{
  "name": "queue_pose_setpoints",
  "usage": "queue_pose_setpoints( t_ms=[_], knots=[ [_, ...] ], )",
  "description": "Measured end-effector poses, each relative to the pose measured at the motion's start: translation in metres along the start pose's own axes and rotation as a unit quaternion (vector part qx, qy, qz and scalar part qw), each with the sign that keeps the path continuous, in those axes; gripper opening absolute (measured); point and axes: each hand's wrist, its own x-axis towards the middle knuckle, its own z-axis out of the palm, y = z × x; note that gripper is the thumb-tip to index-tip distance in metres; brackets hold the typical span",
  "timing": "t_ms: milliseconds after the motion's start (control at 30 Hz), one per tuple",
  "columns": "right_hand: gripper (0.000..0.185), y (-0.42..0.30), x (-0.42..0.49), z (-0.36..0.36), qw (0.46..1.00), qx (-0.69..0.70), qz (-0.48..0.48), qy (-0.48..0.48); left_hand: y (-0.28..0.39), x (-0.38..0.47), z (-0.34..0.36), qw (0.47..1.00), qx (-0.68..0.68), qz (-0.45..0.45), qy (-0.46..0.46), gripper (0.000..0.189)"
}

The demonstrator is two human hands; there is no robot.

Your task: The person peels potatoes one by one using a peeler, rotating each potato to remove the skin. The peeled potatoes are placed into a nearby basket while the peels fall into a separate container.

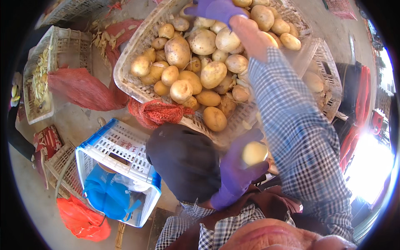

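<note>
My left hand, in a purple glove, holds a pale, peeled potato close to my body. My right hand, in a matching glove, reaches over the far part of a pale plastic crate. The upper picture edge cuts it off, and whether it grips anything cannot be told. Unpeeled potatoes of mixed sizes are heaped in the crate. A red mesh bundle lies against the crate's near rim. Dark cloth, apparently over my knee, is left of my left hand.
Left stands a white and blue basket holding a blue bag. Beyond it are a crate of peelings and red mesh. Another person's dark sleeve shows far left. A second crate holds potatoes at right.
</note>
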Motion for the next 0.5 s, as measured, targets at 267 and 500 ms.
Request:
queue_pose_setpoints(
  t_ms=[267, 500],
  knots=[
    [0.048, 0.040, 0.017, 0.018, 0.998, 0.029, -0.057, -0.006, -0.011, 0.008, -0.008, 0.997, -0.073, 0.024, -0.012, 0.067],
    [0.050, 0.034, 0.008, 0.031, 0.998, 0.011, -0.067, 0.006, 0.010, 0.009, 0.000, 1.000, -0.025, 0.001, -0.009, 0.069]
  ],
)
